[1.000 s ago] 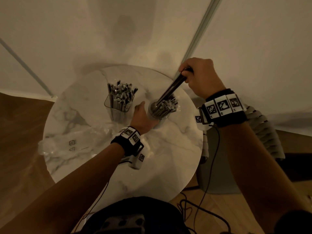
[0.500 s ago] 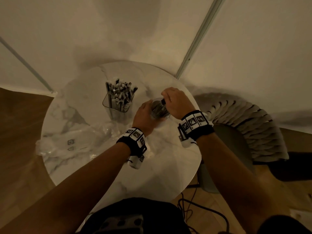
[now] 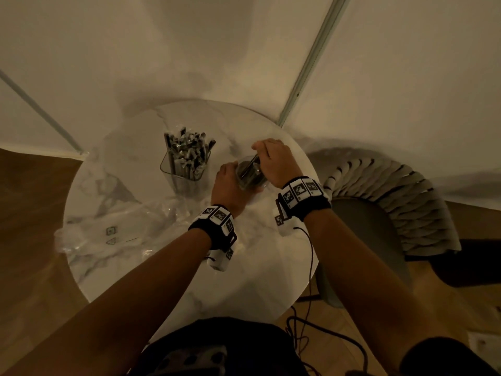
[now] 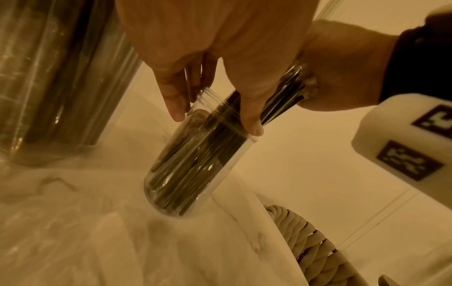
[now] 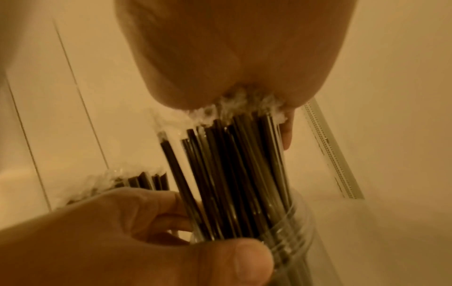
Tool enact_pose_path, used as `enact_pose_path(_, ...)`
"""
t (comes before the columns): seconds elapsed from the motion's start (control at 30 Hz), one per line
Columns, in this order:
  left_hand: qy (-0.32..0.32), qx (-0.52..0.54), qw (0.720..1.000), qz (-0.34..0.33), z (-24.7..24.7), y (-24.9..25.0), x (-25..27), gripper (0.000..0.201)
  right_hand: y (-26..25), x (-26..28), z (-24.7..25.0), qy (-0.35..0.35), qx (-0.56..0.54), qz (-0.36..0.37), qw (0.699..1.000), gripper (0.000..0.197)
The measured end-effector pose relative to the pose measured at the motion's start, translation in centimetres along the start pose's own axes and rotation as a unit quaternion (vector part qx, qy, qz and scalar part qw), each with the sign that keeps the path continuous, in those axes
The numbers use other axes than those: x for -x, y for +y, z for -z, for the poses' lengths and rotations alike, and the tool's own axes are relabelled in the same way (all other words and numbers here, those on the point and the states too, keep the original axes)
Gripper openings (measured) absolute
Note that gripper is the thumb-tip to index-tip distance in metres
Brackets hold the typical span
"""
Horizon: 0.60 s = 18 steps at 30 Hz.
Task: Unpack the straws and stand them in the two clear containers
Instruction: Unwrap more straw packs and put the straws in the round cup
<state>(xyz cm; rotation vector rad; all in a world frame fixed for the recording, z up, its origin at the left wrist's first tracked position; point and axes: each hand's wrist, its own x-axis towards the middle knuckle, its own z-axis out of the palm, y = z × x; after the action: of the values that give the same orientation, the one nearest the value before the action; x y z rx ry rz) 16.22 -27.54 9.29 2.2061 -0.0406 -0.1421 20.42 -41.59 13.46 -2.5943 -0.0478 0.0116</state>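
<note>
Head view: square container (image 3: 184,169) of straws, crumpled bag (image 3: 113,232) beside hands.

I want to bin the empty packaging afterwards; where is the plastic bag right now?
In the head view the plastic bag lies crumpled on the left part of the round table, in front of the square container and left of the left hand.

- The left hand (image 3: 230,183) wrapped its grip round a round clear container (image 3: 250,176) near the bench's (image 3: 244,280) far right edge.
- The right hand (image 3: 273,164) gripped dark straws (image 3: 249,165) over that container's mouth.
- A second clear container (image 3: 184,169), full of straws, stood just to its left.
- Crumpled clear packaging (image 3: 113,234) lay by the left edge.
</note>
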Motion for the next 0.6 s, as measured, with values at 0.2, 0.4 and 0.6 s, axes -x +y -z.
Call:
enact_pose_path(0.2, -0.01, -0.035, 0.999, -0.005, 0.3, 0.0, 0.0, 0.062, -1.6, 2.9, -0.9, 0.078, 0.085, 0.033, 0.993, 0.057)
enact_pose_path(0.4, 0.003, -0.019, 1.0, 0.01, 0.2, 0.0, 0.4, 0.066, -0.3, 3.0, -2.2, 0.102, 0.033, 0.045, 0.993, 0.031)
enact_pose_path(0.6, -0.005, -0.004, 0.999, 0.034, -0.3, -0.8, 0.4, 0.084, -0.5, 2.6, -2.6, 0.123, 0.003, 0.037, 0.992, 0.027)
